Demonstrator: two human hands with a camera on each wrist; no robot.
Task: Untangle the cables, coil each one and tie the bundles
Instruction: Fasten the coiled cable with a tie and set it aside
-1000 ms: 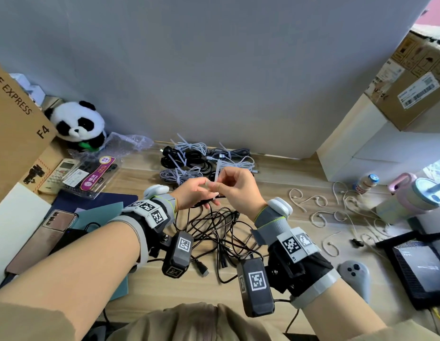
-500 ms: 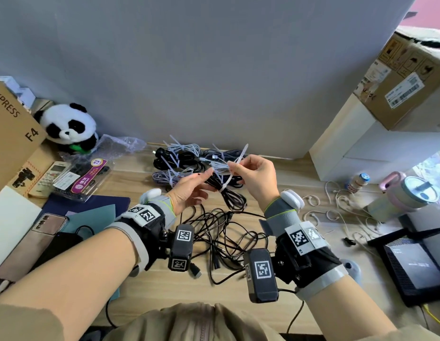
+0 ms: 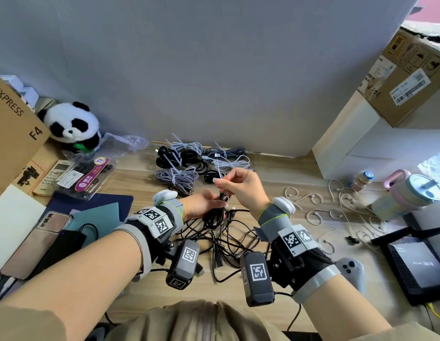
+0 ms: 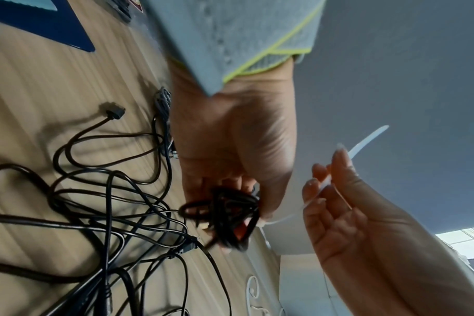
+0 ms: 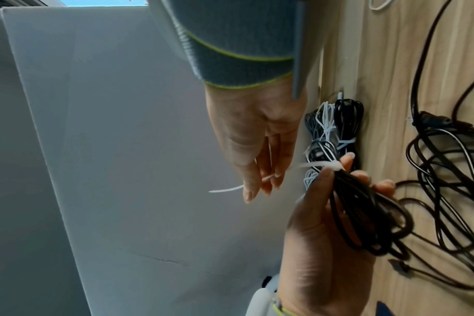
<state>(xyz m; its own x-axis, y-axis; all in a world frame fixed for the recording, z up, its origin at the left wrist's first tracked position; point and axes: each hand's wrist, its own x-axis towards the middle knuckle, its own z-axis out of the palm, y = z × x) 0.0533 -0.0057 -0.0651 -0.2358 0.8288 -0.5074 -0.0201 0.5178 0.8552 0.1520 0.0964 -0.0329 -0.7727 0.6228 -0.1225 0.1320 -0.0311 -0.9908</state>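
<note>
My left hand [image 3: 212, 205] grips a coiled black cable [image 3: 220, 209] just above the table. A white zip tie [image 3: 218, 174] is looped round the coil's top. My right hand [image 3: 221, 182] pinches the tie's tail between thumb and fingers, up and to the right of the coil. In the right wrist view the tie [image 5: 319, 165] runs from the coil [image 5: 365, 213] to the right hand's fingertips [image 5: 260, 183]. In the left wrist view the coil [image 4: 225, 213] sits in the left hand's fingers, with the tie's tail [image 4: 365, 141] sticking up. A tangle of loose black cables [image 3: 221, 242] lies below.
Several tied cable bundles [image 3: 189, 161] lie by the back wall. Loose white zip ties [image 3: 314, 212] are scattered on the right beside a small bottle [image 3: 360, 179] and a cup [image 3: 415, 190]. A phone [image 3: 39, 239], a panda toy [image 3: 71, 125] and a cardboard box [image 3: 15, 134] stand on the left.
Both hands have come down and toward me with the coil. The hands, close together a second ago, have drawn apart along the zip tie.
</note>
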